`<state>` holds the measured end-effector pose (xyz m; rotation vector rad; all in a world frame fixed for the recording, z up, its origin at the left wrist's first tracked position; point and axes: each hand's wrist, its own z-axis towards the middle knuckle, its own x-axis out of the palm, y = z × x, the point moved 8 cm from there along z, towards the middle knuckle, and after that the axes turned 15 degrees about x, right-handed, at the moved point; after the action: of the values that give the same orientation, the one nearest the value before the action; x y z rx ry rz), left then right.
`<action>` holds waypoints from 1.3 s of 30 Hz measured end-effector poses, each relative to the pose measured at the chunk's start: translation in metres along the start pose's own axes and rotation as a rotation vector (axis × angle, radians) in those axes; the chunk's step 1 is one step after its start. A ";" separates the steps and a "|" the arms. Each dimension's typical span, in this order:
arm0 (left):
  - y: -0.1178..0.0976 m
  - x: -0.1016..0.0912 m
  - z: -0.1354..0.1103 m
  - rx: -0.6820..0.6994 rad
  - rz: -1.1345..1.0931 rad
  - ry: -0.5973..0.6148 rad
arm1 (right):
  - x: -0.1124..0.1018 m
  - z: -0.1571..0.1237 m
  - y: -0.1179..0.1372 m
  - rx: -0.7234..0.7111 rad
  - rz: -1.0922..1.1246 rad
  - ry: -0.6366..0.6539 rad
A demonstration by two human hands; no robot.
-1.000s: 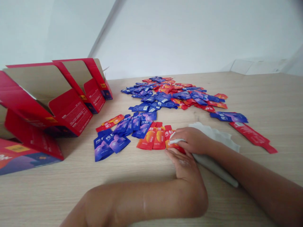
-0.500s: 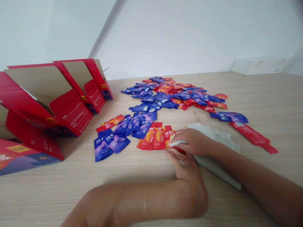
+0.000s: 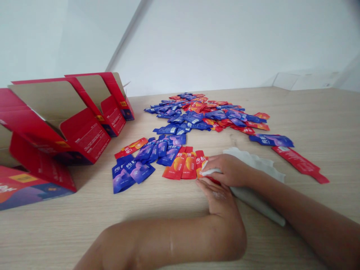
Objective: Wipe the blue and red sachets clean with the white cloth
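Head view, looking down on a pale wooden table (image 3: 168,202). The right hand (image 3: 229,170) is curled shut around a bunched end of a crumpled white cloth (image 3: 253,161) and presses that end onto a red foil sachet (image 3: 200,164) with white lettering. The rest of the cloth trails to the right and nearer, under the right forearm. The left hand (image 3: 218,197) lies open and flat on the table just near of the right one. Its fingers are stretched out and the fingertips touch the near edge of the same sachet. The left forearm lies across the near part of the table.

This sachet is the right-most of a short row of red and orange sachets (image 3: 182,165) lying side by side at the middle of the table. Just left of the row is a fanned group of blue and purple sachets (image 3: 135,170), with a single red sachet (image 3: 131,147) at its far left edge. Farther back, a loose heap of mixed blue and red sachets (image 3: 205,114) is spread across the table. To the right, a lone blue sachet (image 3: 271,140) and a long red strip sachet (image 3: 299,163) lie apart from the heap. At the left stand open red cardboard cartons (image 3: 84,131) with brown insides, flaps raised.
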<state>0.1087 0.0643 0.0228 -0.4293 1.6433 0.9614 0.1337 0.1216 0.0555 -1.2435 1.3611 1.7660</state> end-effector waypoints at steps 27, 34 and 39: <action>-0.006 0.008 0.000 0.056 0.179 0.112 | -0.001 0.003 -0.009 0.045 -0.126 -0.020; -0.006 0.007 0.001 0.086 0.147 0.130 | -0.003 0.007 -0.014 0.118 -0.153 -0.095; -0.008 0.009 0.001 0.063 0.123 0.094 | -0.002 0.008 -0.020 0.139 -0.146 -0.092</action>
<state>0.1125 0.0622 0.0119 -0.3384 1.7972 0.9902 0.1492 0.1359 0.0492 -1.1431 1.2837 1.5811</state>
